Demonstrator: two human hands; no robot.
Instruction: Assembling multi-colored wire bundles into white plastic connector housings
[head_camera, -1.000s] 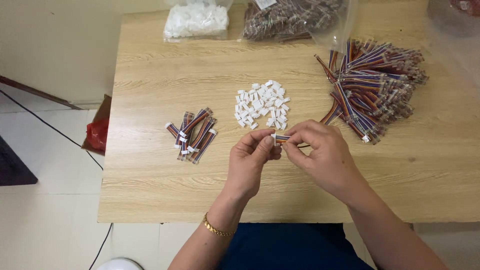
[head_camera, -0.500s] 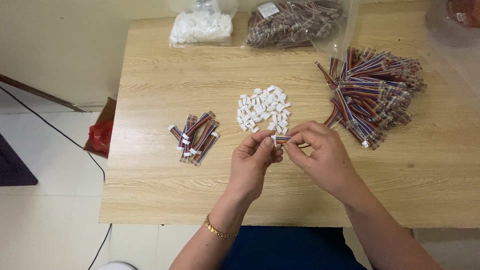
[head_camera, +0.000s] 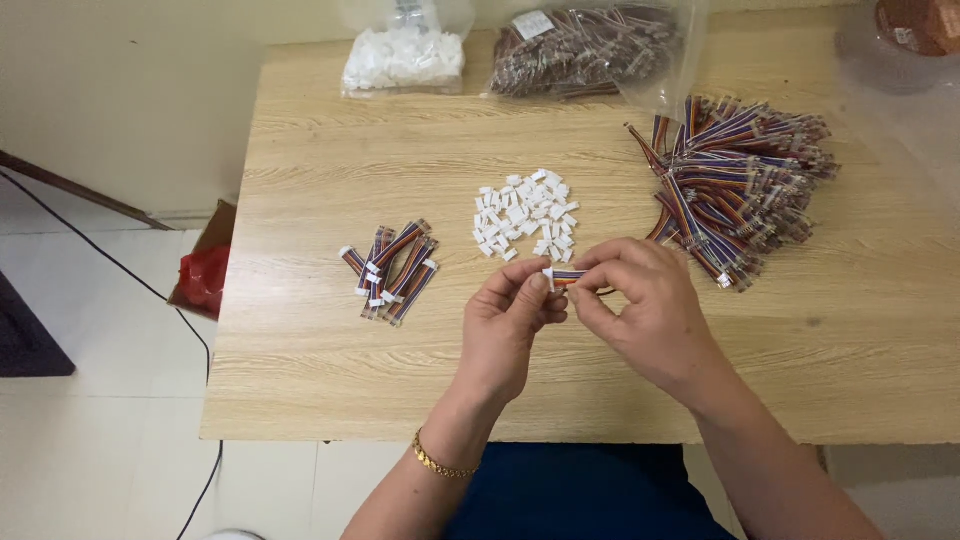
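Left hand (head_camera: 510, 325) and right hand (head_camera: 640, 310) pinch one ribbon cable (head_camera: 566, 275) above the table (head_camera: 300, 380); few finished cables (head_camera: 392, 272) lie left, while many white connectors (head_camera: 525, 215) and a large cable heap (head_camera: 735, 185) remain.

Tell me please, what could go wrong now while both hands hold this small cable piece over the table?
1. The left hand and right hand pinch the short multicoloured ribbon cable with a white plastic connector only by fingertips; it may slip.
2. The loose heap of small white plastic connectors lies just beyond the fingers; a knock could scatter it across the light wooden table.
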